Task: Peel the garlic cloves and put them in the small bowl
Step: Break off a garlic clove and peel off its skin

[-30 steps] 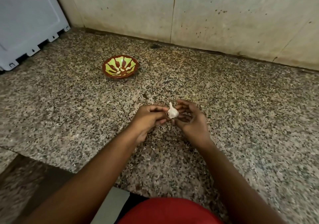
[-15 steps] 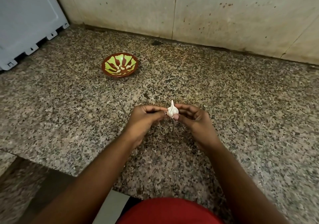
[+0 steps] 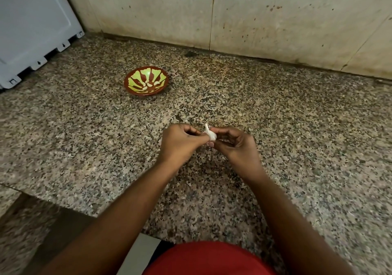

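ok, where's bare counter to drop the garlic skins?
Bare granite right of the bowl up to the wall, and the near-left stretch between bowl and counter edge. Crowded only at centre, where the left hand and right hand hold the garlic.

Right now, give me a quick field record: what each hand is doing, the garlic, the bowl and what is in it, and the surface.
left hand: fingers pinch the garlic from the left
right hand: fingers hold the garlic from the right
garlic: white, skin on, pointed tip up, held above the counter
small bowl: brown and green, upright, beyond the hands to the left
peeled cloves: a few pale pieces at the bowl's bottom
counter: speckled granite
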